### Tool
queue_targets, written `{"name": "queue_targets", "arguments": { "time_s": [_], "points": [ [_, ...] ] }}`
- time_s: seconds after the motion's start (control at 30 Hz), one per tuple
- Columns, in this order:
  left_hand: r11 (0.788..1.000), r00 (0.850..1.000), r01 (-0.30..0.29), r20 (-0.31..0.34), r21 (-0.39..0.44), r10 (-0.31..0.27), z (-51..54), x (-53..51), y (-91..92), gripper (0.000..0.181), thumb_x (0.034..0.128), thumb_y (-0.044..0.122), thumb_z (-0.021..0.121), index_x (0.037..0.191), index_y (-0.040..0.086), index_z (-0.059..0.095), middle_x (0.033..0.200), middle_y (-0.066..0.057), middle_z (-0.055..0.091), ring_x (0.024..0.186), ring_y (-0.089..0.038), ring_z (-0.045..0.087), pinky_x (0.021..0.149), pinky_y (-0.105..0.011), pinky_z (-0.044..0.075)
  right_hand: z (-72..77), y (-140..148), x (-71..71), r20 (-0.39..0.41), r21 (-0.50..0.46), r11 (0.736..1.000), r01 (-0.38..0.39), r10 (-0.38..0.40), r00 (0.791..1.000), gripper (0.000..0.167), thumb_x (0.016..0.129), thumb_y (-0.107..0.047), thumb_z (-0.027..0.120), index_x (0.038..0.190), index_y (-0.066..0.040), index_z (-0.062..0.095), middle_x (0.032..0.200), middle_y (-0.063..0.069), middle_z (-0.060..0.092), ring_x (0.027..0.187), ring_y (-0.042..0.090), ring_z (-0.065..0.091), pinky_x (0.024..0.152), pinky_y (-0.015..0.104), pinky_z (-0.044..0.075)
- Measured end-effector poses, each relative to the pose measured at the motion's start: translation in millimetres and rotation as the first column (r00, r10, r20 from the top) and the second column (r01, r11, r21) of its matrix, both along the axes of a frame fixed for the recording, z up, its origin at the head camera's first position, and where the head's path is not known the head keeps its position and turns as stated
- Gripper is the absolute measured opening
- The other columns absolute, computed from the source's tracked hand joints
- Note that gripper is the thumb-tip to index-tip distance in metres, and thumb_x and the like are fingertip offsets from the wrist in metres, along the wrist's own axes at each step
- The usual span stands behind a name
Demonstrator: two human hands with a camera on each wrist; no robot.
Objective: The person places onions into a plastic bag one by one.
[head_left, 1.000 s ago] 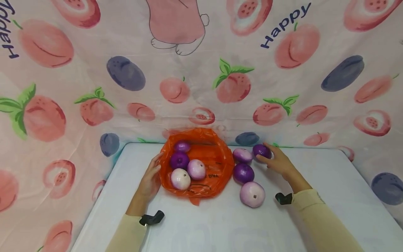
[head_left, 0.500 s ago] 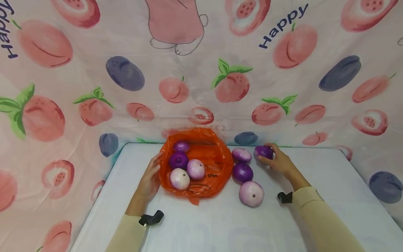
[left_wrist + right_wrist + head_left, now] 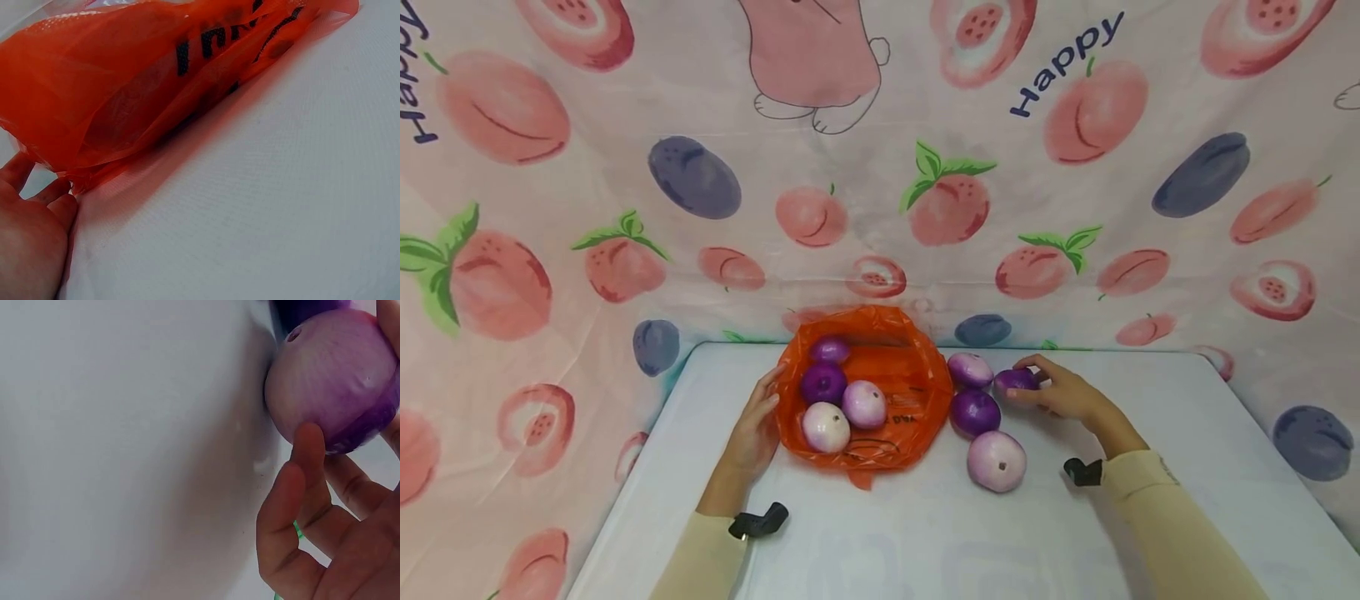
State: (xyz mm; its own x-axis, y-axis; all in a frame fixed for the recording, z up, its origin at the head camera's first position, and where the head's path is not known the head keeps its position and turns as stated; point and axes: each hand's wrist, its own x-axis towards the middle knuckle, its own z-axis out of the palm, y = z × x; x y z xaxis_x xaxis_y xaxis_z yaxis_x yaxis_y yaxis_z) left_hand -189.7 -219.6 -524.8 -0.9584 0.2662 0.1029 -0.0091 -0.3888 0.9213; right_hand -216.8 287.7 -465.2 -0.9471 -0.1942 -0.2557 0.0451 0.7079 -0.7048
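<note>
In the head view an orange plastic bag (image 3: 917,442) lies spread with its mouth upward, several purple and pale onions (image 3: 864,404) inside. My left hand (image 3: 752,433) rests against the bag's left side with fingers extended; the left wrist view shows its fingertips touching the orange film (image 3: 125,94). To the right of the bag, my right hand (image 3: 1067,392) holds a purple onion (image 3: 1017,382) between thumb and fingers. That onion (image 3: 331,381) looks pale on one face and dark purple on the other in the right wrist view.
Beside the bag's right rim sit a pale purple onion (image 3: 970,369), a dark purple onion (image 3: 975,413) and a larger pale one (image 3: 997,461). All stand on a white table (image 3: 925,542). A fruit-print cloth (image 3: 880,150) hangs behind it.
My right hand has closed its fingers round the purple onion and brought it a little left and nearer to me. My left hand stays at the bag.
</note>
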Motion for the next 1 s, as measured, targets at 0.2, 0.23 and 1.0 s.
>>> {"name": "queue_targets", "arguments": {
  "time_s": [0.2,0.23,1.0],
  "points": [
    [1.0,1.0,0.005,-0.003,0.009,-0.005,-0.7,-1.1,-0.1,0.054,0.1069,0.016,0.038,0.16,0.018,0.027,0.163,0.002,0.032,0.152,-0.023,0.03,0.116,-0.027,0.042,-2.1,-1.0,6.2,0.026,-0.035,0.999,-0.002,0.003,1.0,0.067,0.091,-0.049,0.072,0.144,-0.016,0.047,0.139,0.028,0.05,0.108,0.032,0.06,0.081,0.038,0.058],
    [1.0,1.0,0.007,-0.003,0.012,-0.007,-1.3,-1.5,0.0,0.054,0.1069,0.016,0.038,0.16,0.018,0.027,0.163,0.003,0.033,0.152,-0.023,0.03,0.116,-0.027,0.042,-2.5,-0.8,6.9,0.029,-0.036,0.999,0.01,-0.009,1.0,0.068,0.091,-0.05,0.072,0.144,-0.016,0.048,0.139,0.028,0.05,0.109,0.032,0.06,0.082,0.039,0.059],
    [1.0,1.0,0.013,-0.02,0.009,-0.013,-2.4,-2.5,-0.3,0.054,0.1069,0.016,0.039,0.159,0.018,0.028,0.162,0.002,0.034,0.151,-0.023,0.031,0.117,-0.028,0.041,36.4,-21.7,24.7,0.011,-0.246,0.967,0.064,-0.064,0.998,0.065,0.094,-0.045,0.07,0.147,-0.016,0.046,0.131,0.022,0.048,0.103,0.029,0.066,0.09,0.039,0.06]
  ]
}}
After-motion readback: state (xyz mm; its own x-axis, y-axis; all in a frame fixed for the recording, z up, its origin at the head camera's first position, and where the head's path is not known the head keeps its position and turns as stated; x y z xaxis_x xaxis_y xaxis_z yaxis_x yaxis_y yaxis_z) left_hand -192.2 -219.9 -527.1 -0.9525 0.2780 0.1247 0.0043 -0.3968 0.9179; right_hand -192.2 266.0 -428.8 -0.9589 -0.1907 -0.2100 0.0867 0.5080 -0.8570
